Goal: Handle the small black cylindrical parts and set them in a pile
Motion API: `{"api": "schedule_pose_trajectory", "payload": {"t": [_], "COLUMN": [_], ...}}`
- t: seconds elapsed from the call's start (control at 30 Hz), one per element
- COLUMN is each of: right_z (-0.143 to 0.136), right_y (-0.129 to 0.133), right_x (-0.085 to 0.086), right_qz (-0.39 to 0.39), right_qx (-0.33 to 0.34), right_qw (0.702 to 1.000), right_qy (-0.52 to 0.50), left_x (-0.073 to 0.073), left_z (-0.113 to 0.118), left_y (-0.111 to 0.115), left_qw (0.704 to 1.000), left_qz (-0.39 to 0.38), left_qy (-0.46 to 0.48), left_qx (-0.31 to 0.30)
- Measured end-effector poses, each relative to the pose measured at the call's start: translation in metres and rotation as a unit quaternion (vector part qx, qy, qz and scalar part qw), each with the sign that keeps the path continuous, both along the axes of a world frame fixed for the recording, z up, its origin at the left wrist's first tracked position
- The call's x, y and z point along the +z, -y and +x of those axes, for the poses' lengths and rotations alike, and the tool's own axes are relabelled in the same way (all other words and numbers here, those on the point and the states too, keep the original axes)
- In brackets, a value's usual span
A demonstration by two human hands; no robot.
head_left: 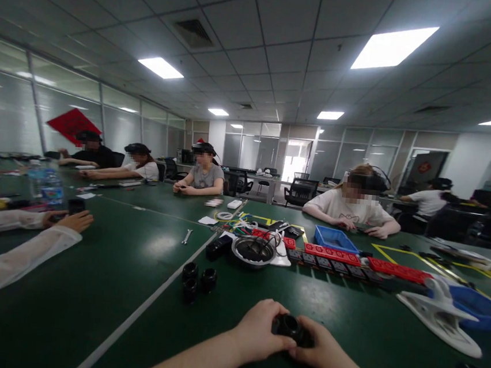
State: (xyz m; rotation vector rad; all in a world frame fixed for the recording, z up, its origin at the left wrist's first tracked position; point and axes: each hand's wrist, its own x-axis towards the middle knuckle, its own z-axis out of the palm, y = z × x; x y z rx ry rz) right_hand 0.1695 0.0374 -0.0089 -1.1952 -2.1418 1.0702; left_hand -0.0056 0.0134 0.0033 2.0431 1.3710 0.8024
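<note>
Head view, from where I run the rig: my left hand [260, 330] and right hand [320, 350] meet low at centre frame, both clenched on one small black fitting [290, 327], held between the fingertips just above the green table [102, 274]; how its parts sit together I cannot tell, as the fingers cover most of it. Just beyond the left hand, three more black fittings [197, 278] stand close together on the table, beside a pale line running diagonally across the surface. Farther back sit a round metal bowl [253, 249] with cables around it, a row of red and black power strips [350, 263], and a blue tray [334, 239]. To the right, a large white clamp [441, 315] lies near a second blue tray [483, 305]. A small wrench [186, 236] lies well apart to the left. At the left edge, another person's white-sleeved arms [18, 237] rest on the table, with a water bottle [48, 185] behind them. Several seated people wearing head-mounted gear line the far side.
</note>
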Motion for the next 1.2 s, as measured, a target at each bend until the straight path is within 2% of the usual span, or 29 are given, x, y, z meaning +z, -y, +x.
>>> {"api": "schedule_pose_trajectory", "payload": {"t": [0.13, 0.2, 0.27, 0.37, 0.5, 0.6, 0.7, 0.83, 0.97, 1.07, 1.2], "right_z": [-0.014, -0.018, -0.019, -0.014, -0.002, 0.004, 0.002, -0.008, -0.016, -0.015, -0.005], "right_y": [0.005, 0.008, 0.010, 0.009, 0.002, -0.003, -0.007, -0.003, 0.007, 0.008, -0.001], "right_x": [-0.011, -0.014, -0.013, -0.007, 0.002, 0.003, -0.003, -0.015, -0.018, -0.019, -0.023], "right_qz": [0.106, 0.124, 0.119, 0.099, 0.012, -0.032, 0.006, 0.103, 0.125, 0.119, 0.081], "right_qx": [-0.127, -0.152, -0.139, -0.078, 0.014, 0.054, 0.025, -0.083, -0.154, -0.142, -0.061], "right_qw": [0.982, 0.975, 0.979, 0.991, 1.000, 0.997, 0.999, 0.990, 0.977, 0.982, 0.995], "right_qy": [0.087, 0.103, 0.093, 0.043, -0.022, -0.052, -0.031, 0.048, 0.075, 0.042, -0.017], "left_x": [-0.002, -0.002, -0.001, 0.000, 0.002, 0.001, -0.003, -0.007, -0.003, 0.002, 0.003], "left_z": [0.006, 0.008, 0.006, 0.001, -0.006, -0.007, -0.004, 0.004, 0.009, 0.006, -0.002], "left_y": [0.004, 0.005, 0.004, 0.001, -0.003, -0.004, -0.003, 0.000, 0.006, 0.008, 0.005], "left_qw": [0.998, 0.996, 0.997, 0.999, 0.999, 0.999, 1.000, 0.998, 0.996, 0.997, 0.998], "left_qz": [0.023, 0.026, 0.023, 0.025, 0.041, 0.037, 0.026, 0.031, 0.050, 0.048, 0.055], "left_qy": [-0.006, -0.015, -0.020, -0.018, -0.021, -0.017, -0.007, -0.005, -0.015, -0.016, -0.014], "left_qx": [0.066, 0.081, 0.069, 0.023, -0.025, -0.033, -0.010, 0.051, 0.070, 0.053, -0.001]}}
